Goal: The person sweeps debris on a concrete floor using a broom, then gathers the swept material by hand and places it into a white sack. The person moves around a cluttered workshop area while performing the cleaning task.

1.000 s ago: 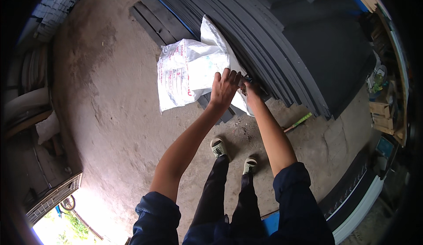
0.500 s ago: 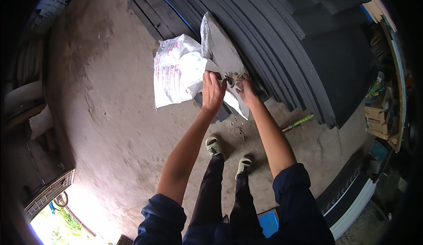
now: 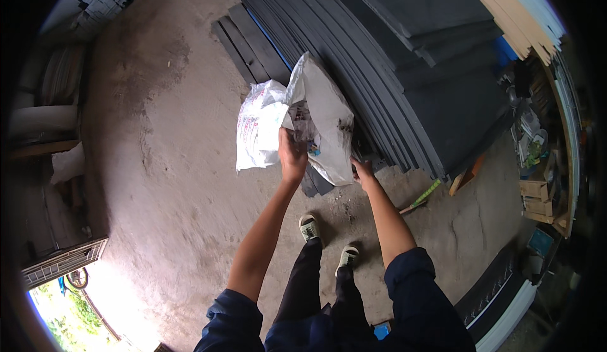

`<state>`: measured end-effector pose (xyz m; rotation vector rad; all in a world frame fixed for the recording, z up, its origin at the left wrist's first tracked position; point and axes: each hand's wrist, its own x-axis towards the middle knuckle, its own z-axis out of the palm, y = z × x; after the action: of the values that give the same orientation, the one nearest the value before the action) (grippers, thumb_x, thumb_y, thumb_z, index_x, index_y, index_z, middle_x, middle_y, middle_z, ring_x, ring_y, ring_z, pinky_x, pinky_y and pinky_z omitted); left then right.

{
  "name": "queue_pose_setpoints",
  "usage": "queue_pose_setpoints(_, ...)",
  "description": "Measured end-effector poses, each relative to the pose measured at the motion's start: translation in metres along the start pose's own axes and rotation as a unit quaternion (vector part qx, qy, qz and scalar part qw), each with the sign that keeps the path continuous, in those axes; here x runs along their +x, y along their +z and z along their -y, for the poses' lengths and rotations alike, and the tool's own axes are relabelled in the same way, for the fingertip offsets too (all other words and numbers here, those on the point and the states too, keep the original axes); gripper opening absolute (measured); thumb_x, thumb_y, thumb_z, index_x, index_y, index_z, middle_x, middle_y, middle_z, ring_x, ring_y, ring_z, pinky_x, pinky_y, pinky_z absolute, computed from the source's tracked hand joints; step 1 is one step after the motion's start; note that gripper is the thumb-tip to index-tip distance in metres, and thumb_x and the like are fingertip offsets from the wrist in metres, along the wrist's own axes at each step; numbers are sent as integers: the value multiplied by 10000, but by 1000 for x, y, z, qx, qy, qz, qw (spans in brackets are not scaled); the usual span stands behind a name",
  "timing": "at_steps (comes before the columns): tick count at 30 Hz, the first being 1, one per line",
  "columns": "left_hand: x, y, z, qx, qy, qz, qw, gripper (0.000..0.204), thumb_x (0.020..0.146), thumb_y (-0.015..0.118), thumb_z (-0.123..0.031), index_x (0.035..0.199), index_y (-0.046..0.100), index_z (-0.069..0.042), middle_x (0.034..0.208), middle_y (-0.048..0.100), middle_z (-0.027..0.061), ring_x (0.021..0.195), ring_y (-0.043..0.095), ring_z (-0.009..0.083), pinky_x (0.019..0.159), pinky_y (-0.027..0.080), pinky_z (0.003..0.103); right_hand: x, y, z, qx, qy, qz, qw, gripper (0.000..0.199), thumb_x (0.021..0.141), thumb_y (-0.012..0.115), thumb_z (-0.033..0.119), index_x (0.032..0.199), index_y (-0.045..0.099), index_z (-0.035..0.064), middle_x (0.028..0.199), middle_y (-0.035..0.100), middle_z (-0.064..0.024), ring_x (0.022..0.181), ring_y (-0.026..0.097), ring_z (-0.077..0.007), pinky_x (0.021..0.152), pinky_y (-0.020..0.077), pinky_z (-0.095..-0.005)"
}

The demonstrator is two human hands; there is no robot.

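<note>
A white woven sack (image 3: 255, 127) with red print lies before me, its mouth spread wide. My left hand (image 3: 292, 160) is closed on the left edge of the mouth. At the lower right edge, my right hand (image 3: 362, 170) is closed on the sack's pale grey wall (image 3: 329, 118); its fingertips are partly hidden behind it. Crumpled clear plastic and small coloured scraps (image 3: 303, 124) show inside the mouth. A dark clump of dirt (image 3: 344, 124) clings to the grey wall.
A large stack of dark grey sheets (image 3: 386, 80) rises beyond the sack, with narrow dark planks (image 3: 256, 45) at its left. A green-handled stick (image 3: 425, 194) lies on the concrete floor (image 3: 171, 181) to the right. Wooden boxes (image 3: 537, 194) stand at far right.
My right hand has moved from the debris on the grey wall to its lower right edge. The sack's mouth has opened wider, showing the scraps inside. The whole view has shifted.
</note>
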<state>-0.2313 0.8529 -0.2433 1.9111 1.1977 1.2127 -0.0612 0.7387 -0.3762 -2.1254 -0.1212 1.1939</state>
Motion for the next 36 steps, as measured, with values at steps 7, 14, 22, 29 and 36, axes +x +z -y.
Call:
queue_pose_setpoints(7,7,-49,-16,-156,-112,5,981,252,614,440,116,777,326,-39,681,291,21,603,302,86,497,299,192,27,17,9,206,-75,130,967,650,688,592,313,1168,298,-11,1129,398,-133,1007,405,-234,824,331,-334)
queue_pose_setpoints(14,-7,-88,-7,-168,-149,5,974,268,611,408,106,826,344,-40,744,291,6,694,308,91,645,269,185,38,24,37,321,-66,107,939,353,744,522,178,1067,456,52,1015,500,-78,915,472,-200,784,373,-319)
queue_pose_setpoints(22,-7,-107,1,-119,-169,-40,977,222,595,388,92,755,328,-50,699,273,-3,639,281,84,593,253,181,-27,33,81,-122,-397,-143,898,317,664,488,33,976,543,44,835,557,-183,780,534,-318,679,416,-359)
queue_pose_setpoints(29,50,-155,-15,-142,-113,-190,965,216,619,411,115,719,309,-48,662,260,-2,579,255,69,518,241,164,-95,47,158,-64,-430,-59,899,305,684,504,30,983,508,-26,810,564,-192,775,557,-272,677,415,-325)
queue_pose_setpoints(36,36,-248,-43,-152,-118,-311,931,223,596,381,138,660,291,-56,647,235,-19,581,236,61,502,220,166,-168,20,224,52,-517,40,853,301,692,480,13,988,504,-42,917,557,-179,867,536,-245,751,390,-295)
